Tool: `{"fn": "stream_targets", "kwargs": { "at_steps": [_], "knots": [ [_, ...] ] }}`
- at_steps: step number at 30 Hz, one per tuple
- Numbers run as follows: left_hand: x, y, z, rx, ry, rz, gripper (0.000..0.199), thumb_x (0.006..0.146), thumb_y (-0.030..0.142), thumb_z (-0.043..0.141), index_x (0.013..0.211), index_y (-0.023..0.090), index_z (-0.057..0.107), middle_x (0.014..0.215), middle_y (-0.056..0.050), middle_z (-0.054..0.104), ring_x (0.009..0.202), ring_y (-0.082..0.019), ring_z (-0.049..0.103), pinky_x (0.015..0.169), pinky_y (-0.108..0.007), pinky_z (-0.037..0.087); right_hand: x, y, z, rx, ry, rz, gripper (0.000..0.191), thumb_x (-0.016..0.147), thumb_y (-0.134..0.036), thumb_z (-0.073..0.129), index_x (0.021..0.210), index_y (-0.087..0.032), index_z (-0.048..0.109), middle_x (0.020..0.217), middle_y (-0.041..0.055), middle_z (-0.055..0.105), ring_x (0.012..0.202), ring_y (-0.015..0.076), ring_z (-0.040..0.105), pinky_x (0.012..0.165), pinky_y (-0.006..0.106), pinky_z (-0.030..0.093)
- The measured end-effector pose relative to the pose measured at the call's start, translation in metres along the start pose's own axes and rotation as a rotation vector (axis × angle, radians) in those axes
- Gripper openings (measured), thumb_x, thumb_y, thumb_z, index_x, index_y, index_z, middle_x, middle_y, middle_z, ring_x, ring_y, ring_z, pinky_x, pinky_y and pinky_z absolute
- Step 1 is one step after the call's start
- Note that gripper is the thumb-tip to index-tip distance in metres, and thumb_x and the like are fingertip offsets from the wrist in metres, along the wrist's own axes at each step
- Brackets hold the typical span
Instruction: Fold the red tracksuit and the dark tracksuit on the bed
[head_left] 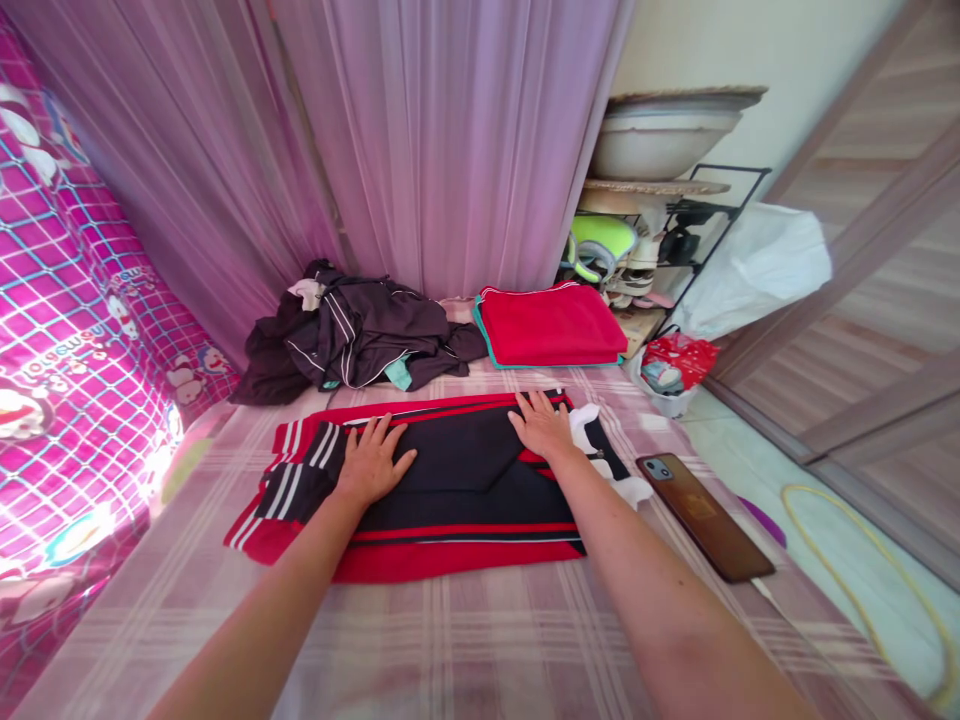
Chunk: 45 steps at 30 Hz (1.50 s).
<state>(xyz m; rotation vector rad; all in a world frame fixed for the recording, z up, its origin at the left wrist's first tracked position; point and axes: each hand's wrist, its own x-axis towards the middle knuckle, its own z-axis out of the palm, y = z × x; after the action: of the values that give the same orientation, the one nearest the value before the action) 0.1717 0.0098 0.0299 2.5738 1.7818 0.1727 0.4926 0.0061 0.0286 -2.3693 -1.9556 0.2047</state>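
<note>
A black and red jacket (450, 500) with white-striped cuffs lies on the bed, its sleeves folded over the body and its white-trimmed collar end to the right. My left hand (371, 462) rests flat on it near the striped cuffs, fingers spread. Flat on the upper right part, close to the collar, lies my right hand (541, 425), its fingers also apart. Both palms press on the cloth and neither hand grips it.
Behind the jacket are a heap of dark clothes (375, 330) and a folded red stack (551, 325). A phone (705, 515) with a cable lies at right. Beyond stand a shoe rack (694, 265), a white bag (757, 265) and a small bin (664, 395). Purple curtains (465, 140) hang behind.
</note>
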Motion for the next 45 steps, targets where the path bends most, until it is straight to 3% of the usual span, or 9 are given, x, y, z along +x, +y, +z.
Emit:
{"fn": "stream_targets", "kwargs": {
  "at_steps": [7,13,18,26,33,37,40,42,45],
  "knots": [
    [0.023,0.036,-0.021,-0.029,0.039,-0.015,0.056,0.097,0.05,0.033,0.133,0.018,0.06,0.15,-0.018,0.048,0.141,-0.035,0.04,0.115,-0.062,0.026,-0.001,-0.005,0.001,-0.007,0.008,0.013,0.06,0.102,-0.049,0.023,0.155,-0.023,0.032,0.164,0.01,0.021,0.151,0.0258,0.015,0.117,0.06,0.016],
    [0.053,0.07,-0.008,-0.08,-0.067,-0.008,0.06,0.098,0.052,0.027,0.148,0.022,0.044,0.157,-0.01,0.039,0.147,-0.03,0.03,0.12,-0.056,0.02,0.001,-0.002,0.005,-0.067,0.007,0.026,0.06,0.102,-0.05,0.021,0.155,-0.024,0.03,0.164,0.0078,0.021,0.15,0.0244,0.016,0.117,0.057,0.017],
    [0.055,0.036,0.002,-0.007,-0.081,-0.157,0.063,0.099,0.053,0.023,0.152,0.023,0.038,0.16,-0.011,0.033,0.147,-0.03,0.029,0.12,-0.053,0.019,0.001,-0.002,0.007,-0.129,-0.002,0.027,0.061,0.101,-0.05,0.015,0.156,-0.025,0.027,0.164,0.0073,0.022,0.15,0.0242,0.016,0.117,0.056,0.02],
    [0.03,-0.048,-0.021,0.164,-0.075,-0.215,0.068,0.096,0.06,0.025,0.144,0.017,0.049,0.146,-0.017,0.052,0.135,-0.035,0.044,0.114,-0.058,0.023,0.001,-0.004,0.006,-0.137,-0.009,0.042,0.061,0.101,-0.05,0.016,0.156,-0.026,0.028,0.164,0.0074,0.022,0.15,0.0236,0.017,0.116,0.055,0.021],
    [0.024,-0.06,-0.019,0.191,-0.011,-0.225,0.067,0.096,0.058,0.022,0.143,0.018,0.048,0.146,-0.017,0.051,0.135,-0.035,0.042,0.112,-0.062,0.021,0.001,-0.006,-0.002,-0.141,-0.055,0.057,0.061,0.101,-0.048,0.017,0.156,-0.025,0.027,0.165,0.0074,0.019,0.151,0.0246,0.015,0.117,0.058,0.018],
    [0.025,-0.057,-0.014,0.193,0.008,-0.217,0.067,0.096,0.056,0.022,0.142,0.018,0.049,0.144,-0.019,0.052,0.133,-0.036,0.043,0.111,-0.063,0.02,-0.003,-0.042,-0.011,-0.125,0.037,0.061,0.057,0.101,-0.042,0.026,0.152,-0.02,0.037,0.164,0.0121,0.02,0.151,0.0289,0.014,0.116,0.062,0.01],
    [0.026,-0.059,-0.014,0.188,0.005,-0.219,0.067,0.096,0.056,0.022,0.142,0.016,0.049,0.145,-0.019,0.051,0.135,-0.036,0.042,0.112,-0.064,0.02,-0.013,-0.095,-0.009,-0.005,0.138,-0.158,0.058,0.101,-0.045,0.026,0.153,-0.022,0.034,0.164,0.0117,0.02,0.15,0.0274,0.016,0.118,0.059,0.01],
    [0.026,-0.06,-0.014,0.182,-0.002,-0.223,0.068,0.095,0.057,0.022,0.143,0.015,0.049,0.145,-0.019,0.051,0.136,-0.036,0.041,0.112,-0.064,0.02,-0.02,-0.126,-0.004,0.066,0.019,-0.379,0.059,0.101,-0.051,0.026,0.154,-0.026,0.033,0.164,0.0093,0.024,0.15,0.0247,0.019,0.118,0.055,0.012],
    [0.026,-0.061,-0.015,0.166,-0.016,-0.232,0.068,0.095,0.058,0.022,0.143,0.017,0.049,0.146,-0.018,0.051,0.136,-0.036,0.041,0.112,-0.063,0.02,-0.024,-0.142,0.005,0.08,-0.091,-0.472,0.06,0.1,-0.056,0.025,0.153,-0.03,0.036,0.164,0.0082,0.023,0.151,0.0237,0.018,0.119,0.056,0.007]
  ]
}}
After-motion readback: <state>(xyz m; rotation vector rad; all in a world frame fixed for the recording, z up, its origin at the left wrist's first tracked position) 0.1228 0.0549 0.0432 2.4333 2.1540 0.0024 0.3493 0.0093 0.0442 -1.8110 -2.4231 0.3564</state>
